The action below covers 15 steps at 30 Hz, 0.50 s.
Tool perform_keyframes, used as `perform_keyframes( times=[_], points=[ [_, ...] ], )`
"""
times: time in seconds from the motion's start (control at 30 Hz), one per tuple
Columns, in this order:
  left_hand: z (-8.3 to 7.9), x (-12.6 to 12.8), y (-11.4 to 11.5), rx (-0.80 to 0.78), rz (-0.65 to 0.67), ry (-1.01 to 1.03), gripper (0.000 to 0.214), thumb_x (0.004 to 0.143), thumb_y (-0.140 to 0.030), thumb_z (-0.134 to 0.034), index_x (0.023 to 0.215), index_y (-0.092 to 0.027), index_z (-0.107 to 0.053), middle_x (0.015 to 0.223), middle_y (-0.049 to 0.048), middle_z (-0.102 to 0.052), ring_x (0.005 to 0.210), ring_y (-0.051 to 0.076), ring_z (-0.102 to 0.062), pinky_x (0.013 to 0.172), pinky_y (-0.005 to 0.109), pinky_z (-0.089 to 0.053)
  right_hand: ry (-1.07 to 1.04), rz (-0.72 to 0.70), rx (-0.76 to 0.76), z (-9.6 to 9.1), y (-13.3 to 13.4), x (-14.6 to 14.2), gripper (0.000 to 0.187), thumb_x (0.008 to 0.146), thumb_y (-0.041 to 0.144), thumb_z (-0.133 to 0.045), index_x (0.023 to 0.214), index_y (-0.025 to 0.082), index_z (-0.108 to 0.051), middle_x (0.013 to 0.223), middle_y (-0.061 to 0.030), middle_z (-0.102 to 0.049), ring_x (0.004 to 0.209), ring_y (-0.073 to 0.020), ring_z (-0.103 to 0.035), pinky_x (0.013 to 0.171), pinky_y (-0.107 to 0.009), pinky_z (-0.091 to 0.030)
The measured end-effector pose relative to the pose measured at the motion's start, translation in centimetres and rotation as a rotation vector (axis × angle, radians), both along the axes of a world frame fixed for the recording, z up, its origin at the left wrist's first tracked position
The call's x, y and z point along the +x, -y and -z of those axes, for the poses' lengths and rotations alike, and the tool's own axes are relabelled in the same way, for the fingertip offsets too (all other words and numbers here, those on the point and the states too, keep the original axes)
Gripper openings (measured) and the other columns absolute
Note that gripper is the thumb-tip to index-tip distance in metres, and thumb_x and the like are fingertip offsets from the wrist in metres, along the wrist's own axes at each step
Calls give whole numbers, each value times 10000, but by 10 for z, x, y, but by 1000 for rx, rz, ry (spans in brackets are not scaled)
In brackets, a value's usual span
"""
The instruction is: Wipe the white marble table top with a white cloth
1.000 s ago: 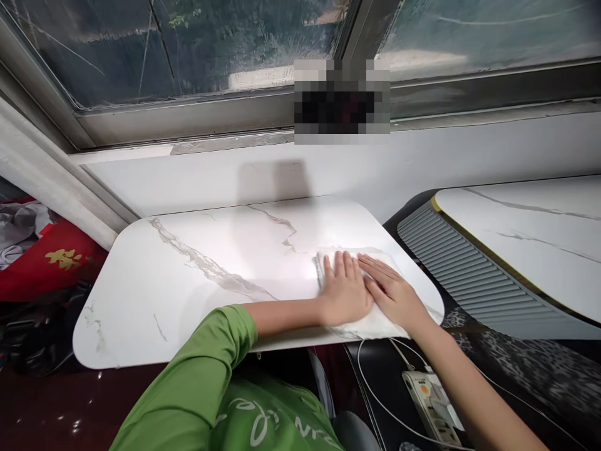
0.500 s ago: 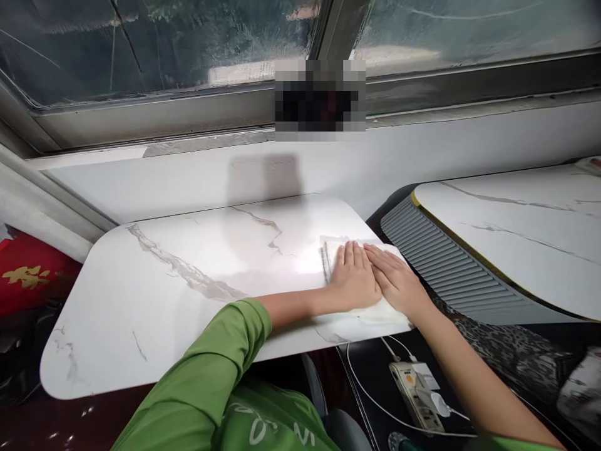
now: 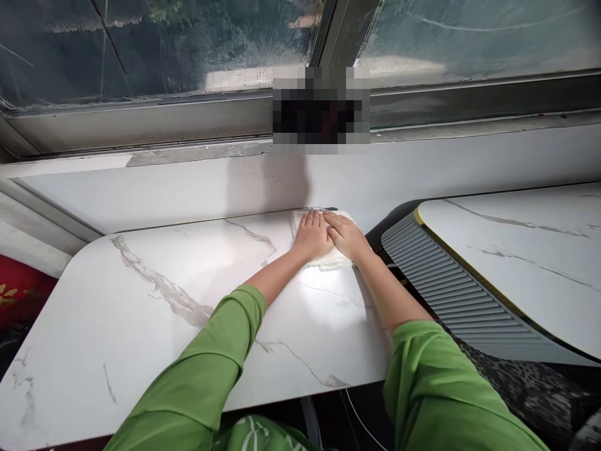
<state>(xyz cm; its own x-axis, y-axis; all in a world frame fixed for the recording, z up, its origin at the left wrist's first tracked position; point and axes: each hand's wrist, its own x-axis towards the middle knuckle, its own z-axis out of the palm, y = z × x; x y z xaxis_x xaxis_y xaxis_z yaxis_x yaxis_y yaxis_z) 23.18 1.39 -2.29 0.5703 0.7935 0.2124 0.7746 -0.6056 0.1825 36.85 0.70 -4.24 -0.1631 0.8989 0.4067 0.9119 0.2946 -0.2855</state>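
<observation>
Both my hands lie flat on a folded white cloth (image 3: 332, 259) at the far right corner of a white marbled tabletop (image 3: 107, 313). The fingers of my left hand (image 3: 312, 237) are stretched out and point toward the wall. Beside it my right hand (image 3: 347, 235) presses down with its fingers extended, its thumb side touching or overlapping the left hand. Neither hand is wrapped round the cloth. Much of the cloth is covered by my palms, and its far edge reaches close to the tabletop's back edge.
To the right stands a second marbled top (image 3: 521, 250) with a gold edge and a grey ribbed side (image 3: 451, 282). A white wall (image 3: 188, 194) and a window frame (image 3: 164, 122) run along the back. A red item (image 3: 23, 291) shows at the far left, and a white cable (image 3: 364, 419) hangs below.
Both hands have slid the cloth away from me and slightly left, from the near right corner to the back edge. The power strip seen earlier is now out of sight.
</observation>
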Motion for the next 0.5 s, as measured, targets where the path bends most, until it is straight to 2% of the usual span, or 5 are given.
perform_keyframes(
  times=[0.1,0.23,0.37,0.5],
  points=[
    [3,1,-13,19,-34,29,591,912,-257,-364,1396,81,-331,1478,208,-343,1392,275,-278,1173,365,-154,-17,-22,17,0,-16,-2,504,818,239,-322,1223,124,-598,1301,-121,-591,1237,-257,-519,1064,-458,-388],
    [7,2,-14,51,-51,64,579,911,-250,-362,1382,87,-346,1464,222,-361,1383,280,-296,1171,381,-157,-28,-18,-5,0,-18,-3,511,817,242,-321,1228,105,-592,1310,-136,-581,1246,-254,-512,1075,-452,-377],
    [6,-3,-4,47,-36,72,560,913,-242,-333,1380,67,-349,1475,216,-344,1393,272,-285,1164,419,-176,-49,27,-22,-1,-3,-8,506,833,244,-317,1251,128,-578,1345,-119,-554,1274,-246,-486,1083,-468,-361],
    [1,-18,21,27,24,28,560,918,-246,-325,1394,50,-340,1490,199,-324,1403,261,-266,1164,409,-173,-58,70,-4,-1,30,-20,499,859,242,-298,1276,179,-564,1352,-81,-554,1289,-232,-472,1084,-481,-357]
  ],
)
